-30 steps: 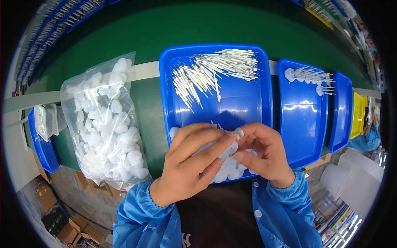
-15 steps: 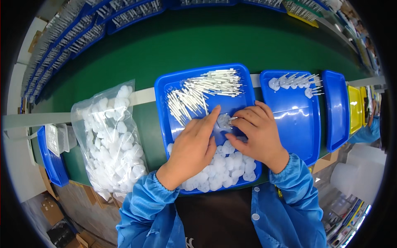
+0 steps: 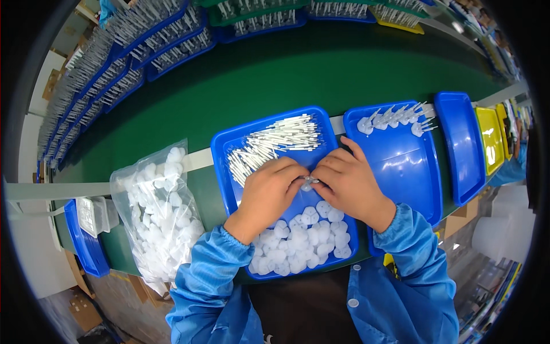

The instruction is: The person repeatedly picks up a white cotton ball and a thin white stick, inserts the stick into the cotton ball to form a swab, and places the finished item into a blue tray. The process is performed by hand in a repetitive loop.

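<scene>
Both hands meet over the middle of a blue tray (image 3: pixel 216 155). My left hand (image 3: pixel 266 192) pinches one side of a small translucent plastic piece (image 3: pixel 307 186), and my right hand (image 3: pixel 354 184) grips its other side with thumb and fingers. Fingertips hide most of that piece. Beyond the hands, a pile of thin white rods (image 3: pixel 278 139) lies at the tray's far end. Nearer to me, a heap of translucent lobed plastic pieces (image 3: pixel 301 241) fills the tray's front part.
To the right, a second blue tray (image 3: pixel 404 172) bears several translucent pieces with rods (image 3: pixel 395 117) standing in them. A clear bag (image 3: pixel 163 218) of white pieces lies left. Further right are a narrow blue tray (image 3: pixel 461 155) and a yellow tray (image 3: pixel 490 140). Stacked rod-filled trays (image 3: pixel 172 46) line the back.
My left hand's outstretched index finger has bent in, and that hand now pinches the plastic piece together with my right hand. The view has shifted slightly.
</scene>
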Demonstrator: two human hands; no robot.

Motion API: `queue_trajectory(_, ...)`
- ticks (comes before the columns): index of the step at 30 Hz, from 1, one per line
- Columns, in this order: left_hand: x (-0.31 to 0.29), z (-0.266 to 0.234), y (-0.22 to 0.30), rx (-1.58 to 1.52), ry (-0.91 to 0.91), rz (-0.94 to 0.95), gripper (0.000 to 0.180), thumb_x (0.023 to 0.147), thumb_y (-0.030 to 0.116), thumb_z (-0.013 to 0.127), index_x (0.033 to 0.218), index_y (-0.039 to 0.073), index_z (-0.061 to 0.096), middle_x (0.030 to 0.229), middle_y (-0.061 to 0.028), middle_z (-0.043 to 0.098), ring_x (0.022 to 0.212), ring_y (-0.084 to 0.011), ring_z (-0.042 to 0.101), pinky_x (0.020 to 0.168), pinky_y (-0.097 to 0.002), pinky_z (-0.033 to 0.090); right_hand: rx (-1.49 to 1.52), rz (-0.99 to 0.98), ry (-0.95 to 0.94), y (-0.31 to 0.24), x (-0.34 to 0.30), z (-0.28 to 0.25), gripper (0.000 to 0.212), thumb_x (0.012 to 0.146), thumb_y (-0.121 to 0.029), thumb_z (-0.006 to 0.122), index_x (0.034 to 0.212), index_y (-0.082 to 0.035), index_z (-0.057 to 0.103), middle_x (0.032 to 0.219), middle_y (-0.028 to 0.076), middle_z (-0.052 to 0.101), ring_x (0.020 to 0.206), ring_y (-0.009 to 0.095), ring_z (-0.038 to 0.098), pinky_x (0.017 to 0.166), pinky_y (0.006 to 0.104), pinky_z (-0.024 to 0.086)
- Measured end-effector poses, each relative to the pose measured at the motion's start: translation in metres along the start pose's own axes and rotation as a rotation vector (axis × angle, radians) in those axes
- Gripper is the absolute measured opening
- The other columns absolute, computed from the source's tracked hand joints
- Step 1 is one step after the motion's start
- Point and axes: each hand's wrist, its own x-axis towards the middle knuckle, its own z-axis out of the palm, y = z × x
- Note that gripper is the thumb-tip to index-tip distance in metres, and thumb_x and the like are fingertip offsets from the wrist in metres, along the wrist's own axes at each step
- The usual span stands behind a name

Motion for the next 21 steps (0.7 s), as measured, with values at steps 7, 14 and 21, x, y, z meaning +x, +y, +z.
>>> queue_trajectory(7, -0.005, -0.005, 0.021, 0.032, 0.038, -0.187, 0.018, 0.088, 0.009, 0.085, 0.105, 0.009, 0.079, 0.100, -0.0052, 0.075, 0.083, -0.0243, 0.073, 0.073, -0.0379, 0.060, -0.100, 0.022, 0.033, -0.011, -0.002, 0.004, 0.013, 0.085, -0.023, 0.083, 0.090, -0.014, 0.076, 0.094, 0.001, 0.072, 0.104, 0.022, 0.068, 0.124, 0.0564, 0.040)
queue_trajectory(14, -0.016, 0.002, 0.019, 0.143, 0.066, -0.117, 0.013, 0.086, 0.011, 0.087, 0.097, 0.009, 0.080, 0.093, -0.0039, 0.075, 0.078, -0.0211, 0.073, 0.068, -0.0357, 0.059, -0.119, 0.075, 0.094, -0.020, -0.008, 0.013, 0.012, 0.087, -0.024, 0.081, 0.088, -0.013, 0.076, 0.090, 0.002, 0.071, 0.102, 0.023, 0.068, 0.123, 0.0557, 0.041)
queue_trajectory(21, -0.014, -0.002, 0.029, 0.259, 0.099, -0.008, 0.016, 0.086, 0.012, 0.088, 0.102, 0.008, 0.084, 0.099, -0.0042, 0.079, 0.077, -0.0240, 0.075, 0.070, -0.0362, 0.060, -0.109, 0.131, 0.091, -0.019, -0.016, 0.001, 0.014, 0.086, -0.023, 0.085, 0.092, -0.013, 0.078, 0.096, 0.003, 0.076, 0.103, 0.024, 0.070, 0.122, 0.0564, 0.040)
